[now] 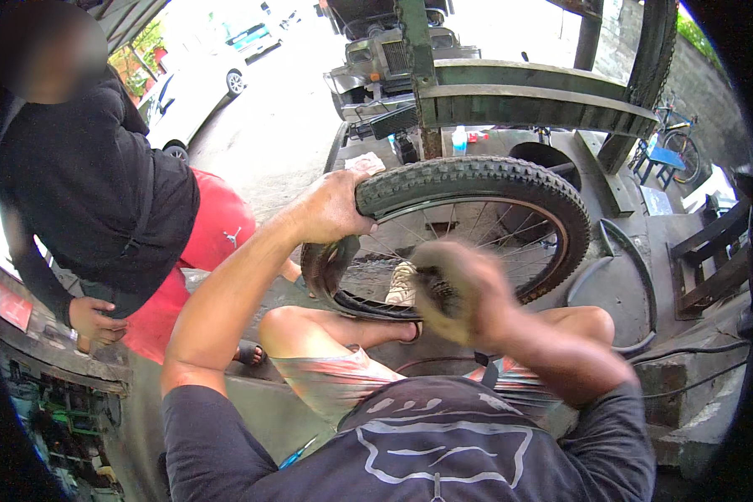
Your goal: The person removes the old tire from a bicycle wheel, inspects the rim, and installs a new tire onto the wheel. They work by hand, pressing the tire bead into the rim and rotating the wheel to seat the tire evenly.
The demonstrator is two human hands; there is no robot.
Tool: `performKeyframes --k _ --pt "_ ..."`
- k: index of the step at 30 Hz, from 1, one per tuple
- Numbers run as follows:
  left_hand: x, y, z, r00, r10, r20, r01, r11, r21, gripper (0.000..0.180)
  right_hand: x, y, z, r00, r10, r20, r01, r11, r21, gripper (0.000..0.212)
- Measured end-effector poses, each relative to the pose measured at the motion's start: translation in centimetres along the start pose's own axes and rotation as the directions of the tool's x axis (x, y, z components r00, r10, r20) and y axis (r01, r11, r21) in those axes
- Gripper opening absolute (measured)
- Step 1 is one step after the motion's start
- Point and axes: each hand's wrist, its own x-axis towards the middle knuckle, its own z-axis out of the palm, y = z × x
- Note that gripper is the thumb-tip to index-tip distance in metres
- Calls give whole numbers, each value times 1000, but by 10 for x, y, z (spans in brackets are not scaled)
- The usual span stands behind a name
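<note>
Well left of the bicycle wheel [510,177] stands another person [92,184] in a black long-sleeved top and red shorts, one arm hanging down. Beyond and left of the wheel, a white car [188,105] is parked on the bright paving.

At the wheel's upper left, the person's left hand [335,206] is clamped round the knobbly tyre, near a small pale pinkish thing [365,163] whose kind I cannot make out. The wheel itself is held tilted, just in front of the person's bent legs. Past its upper edge is an old vehicle [385,63] with a dark grille, and a tan shoe [401,286] shows through its spokes.

A bottle with blue in it [459,140] stands behind the wheel. Over the wheel's lower middle is the right hand [468,297] (badly blurred, so I cannot tell whether it grips anything). Behind the wheel's upper right runs a green metal frame [535,109]; right of the wheel lies a black hoop [649,293], with a blue stool [667,157] and a bicycle [686,155] farther out.
</note>
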Motion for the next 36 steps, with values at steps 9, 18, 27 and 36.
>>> performKeyframes --k 9,18,27,36 --pt "2 34 -21 994 -29 110 44 990 -137 38 28 40 167 810 418 -412 -249 881 403 25" --pt "56 118 -70 904 -74 420 74 997 18 73 38 4 67 763 536 -363 -158 698 698 20" --pt "77 77 -49 826 -118 551 364 859 -360 116 30 37 68 779 534 -328 -110 632 767 33" --pt "42 24 -57 977 -163 135 206 584 -785 87 51 8 3 829 462 -315 -48 620 783 28"
